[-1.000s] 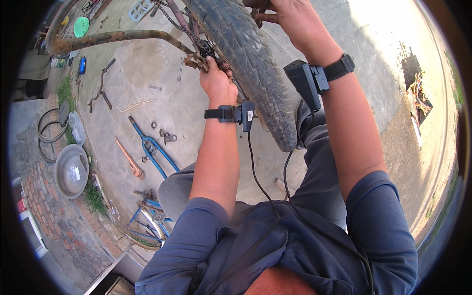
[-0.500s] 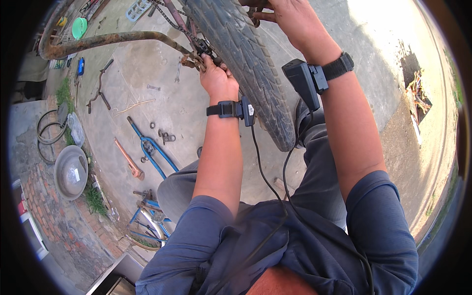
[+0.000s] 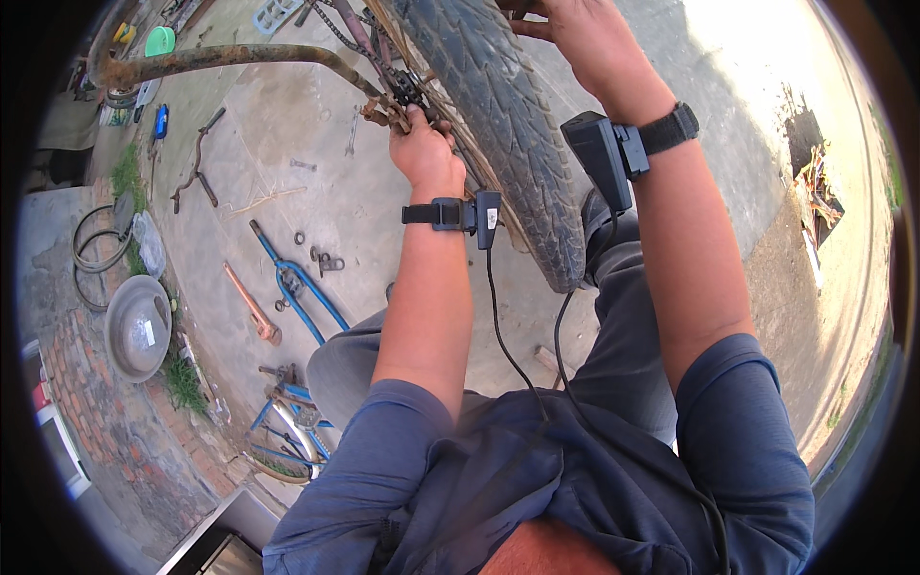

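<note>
A bicycle wheel with a worn, treaded black tyre [image 3: 498,125] stands tilted between my arms. At its left side my left hand [image 3: 428,153] is closed, with the thumb pressed up at the dark hub parts [image 3: 407,88]. What its fingers pinch is hidden. A rusty bent tube [image 3: 230,57] runs from the left to this spot, and a chain [image 3: 335,31] lies above it. Across the tyre, my right hand [image 3: 589,43] has its fingers curled round something at the upper edge of the picture, too cut off to make out.
On the concrete to the left lie a blue fork [image 3: 287,273], a reddish pipe wrench [image 3: 253,305], a rusty crank-shaped bar [image 3: 198,168], a spanner [image 3: 353,134] and small rings. A metal basin [image 3: 139,326] stands farther left. Black cables [image 3: 503,331] hang from my wrist straps.
The wheel and the rusty tube have shifted slightly to the right and up. My right hand has moved a little right with the wheel; my left hand stays at the hub.
</note>
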`<state>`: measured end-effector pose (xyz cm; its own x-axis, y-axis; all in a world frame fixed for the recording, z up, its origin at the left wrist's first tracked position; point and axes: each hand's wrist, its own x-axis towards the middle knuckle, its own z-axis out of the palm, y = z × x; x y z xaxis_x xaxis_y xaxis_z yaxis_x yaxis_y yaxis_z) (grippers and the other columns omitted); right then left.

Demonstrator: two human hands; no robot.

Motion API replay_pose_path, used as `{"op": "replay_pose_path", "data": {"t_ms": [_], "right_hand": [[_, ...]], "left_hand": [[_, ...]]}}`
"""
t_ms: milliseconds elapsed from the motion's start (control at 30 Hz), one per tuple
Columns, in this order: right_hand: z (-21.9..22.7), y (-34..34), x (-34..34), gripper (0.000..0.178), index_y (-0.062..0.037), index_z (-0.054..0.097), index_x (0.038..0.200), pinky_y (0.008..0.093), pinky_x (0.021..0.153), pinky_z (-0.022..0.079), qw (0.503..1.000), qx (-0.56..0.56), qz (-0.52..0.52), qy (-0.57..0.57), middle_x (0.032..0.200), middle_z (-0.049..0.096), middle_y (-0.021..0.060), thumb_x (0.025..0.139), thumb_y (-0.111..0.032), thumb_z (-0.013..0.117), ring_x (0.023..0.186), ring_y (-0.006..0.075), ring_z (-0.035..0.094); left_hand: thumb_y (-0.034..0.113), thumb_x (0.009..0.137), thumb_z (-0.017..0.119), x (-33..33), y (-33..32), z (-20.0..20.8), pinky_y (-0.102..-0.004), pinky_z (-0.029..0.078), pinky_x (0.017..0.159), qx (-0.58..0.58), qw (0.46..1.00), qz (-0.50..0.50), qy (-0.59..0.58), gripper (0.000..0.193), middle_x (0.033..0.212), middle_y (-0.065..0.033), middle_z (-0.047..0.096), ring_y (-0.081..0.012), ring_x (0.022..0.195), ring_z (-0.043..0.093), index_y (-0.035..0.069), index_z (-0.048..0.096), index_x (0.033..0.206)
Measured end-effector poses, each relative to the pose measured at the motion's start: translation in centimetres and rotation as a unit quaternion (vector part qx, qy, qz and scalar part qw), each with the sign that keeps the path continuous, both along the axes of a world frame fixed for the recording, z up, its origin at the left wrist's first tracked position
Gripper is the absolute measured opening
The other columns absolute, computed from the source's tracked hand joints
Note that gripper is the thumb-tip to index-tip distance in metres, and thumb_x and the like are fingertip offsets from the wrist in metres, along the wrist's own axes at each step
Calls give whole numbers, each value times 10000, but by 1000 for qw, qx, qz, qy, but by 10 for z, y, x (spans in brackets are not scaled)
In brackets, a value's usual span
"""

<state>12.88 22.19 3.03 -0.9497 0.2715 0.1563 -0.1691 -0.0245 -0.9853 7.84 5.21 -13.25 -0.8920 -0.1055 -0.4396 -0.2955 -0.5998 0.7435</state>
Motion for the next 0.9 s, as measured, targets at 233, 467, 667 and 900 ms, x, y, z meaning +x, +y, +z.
{"op": "replay_pose_path", "data": {"t_ms": [233,467,667,900], "right_hand": [[6,-5,1,593,-52,514,1460,302,756,531,1000,10,3,-4,1020,658,122,1096,-514,437,854,158,613],[5,-5,0,599,-56,511,1466,307,760,530,1000,-10,9,-8,1040,654,128,1091,-519,450,847,160,606],[-2,-3,0,607,-64,517,1468,302,772,528,999,-9,37,7,1032,658,126,1085,-531,460,857,157,611],[-2,-2,3,638,-64,495,1483,308,790,533,1000,10,18,3,1040,657,126,1077,-556,461,873,157,629]], "left_hand": [[245,1052,599,-5,-7,-5,-291,412,432,-3,1000,2,12,216,772,-41,573,-140,519,525,41,529,1046],[207,1046,597,-13,-14,-16,-303,451,437,10,999,-2,36,201,785,-57,594,-153,524,555,19,528,1053],[175,1040,595,-20,-26,-31,-312,484,441,32,997,-24,70,189,797,-71,612,-164,529,580,0,527,1059],[138,1034,593,-23,-25,-51,-324,523,446,28,992,-38,120,176,811,-88,633,-177,534,610,-22,527,1066]]}}
